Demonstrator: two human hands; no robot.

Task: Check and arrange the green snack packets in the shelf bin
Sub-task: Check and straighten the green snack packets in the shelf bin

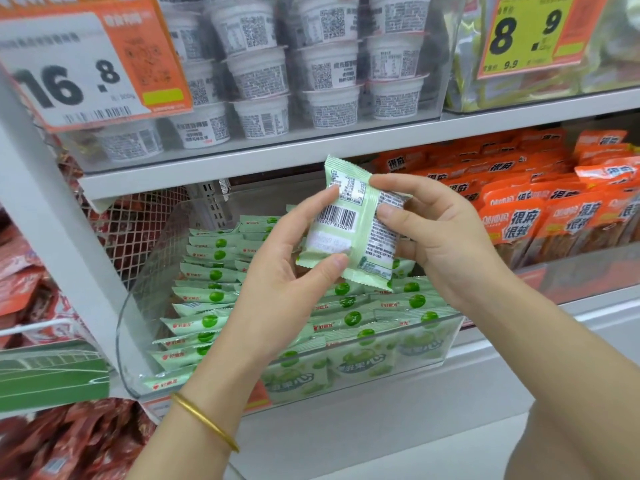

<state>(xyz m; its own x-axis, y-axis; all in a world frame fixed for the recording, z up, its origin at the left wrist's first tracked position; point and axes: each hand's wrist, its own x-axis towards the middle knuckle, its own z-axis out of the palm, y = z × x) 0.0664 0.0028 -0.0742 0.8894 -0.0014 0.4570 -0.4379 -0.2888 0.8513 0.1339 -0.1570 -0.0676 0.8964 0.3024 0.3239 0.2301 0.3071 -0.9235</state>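
I hold one green snack packet [349,233] in both hands in front of a store shelf [242,161], its back turned toward me so that the barcode [337,216] and small print show. My left hand [291,268] pinches the packet along its left side, thumb on the lower edge and forefinger up beside the printed table. My right hand [440,237] grips the right side, thumb pressed just beside the barcode and forefinger laid over the upper part. The packet stands tilted, top edge leaning left, above a clear plastic bin [145,306] on the lower shelf. Rows of matching green packets [207,296] fill that bin, standing on edge one behind another, with more pressed flat against its front wall. A gold bangle [204,420] circles my left wrist. To the right of the bin stand orange packets [540,216] in tight rows; to the left, behind a wire mesh, lie red packets [20,271]. On the shelf above, white cups [263,74] are stacked behind a clear panel, beside an orange price tag [69,81] reading 16.8 and, farther right, a yellow price tag [523,32] reading 8.9.
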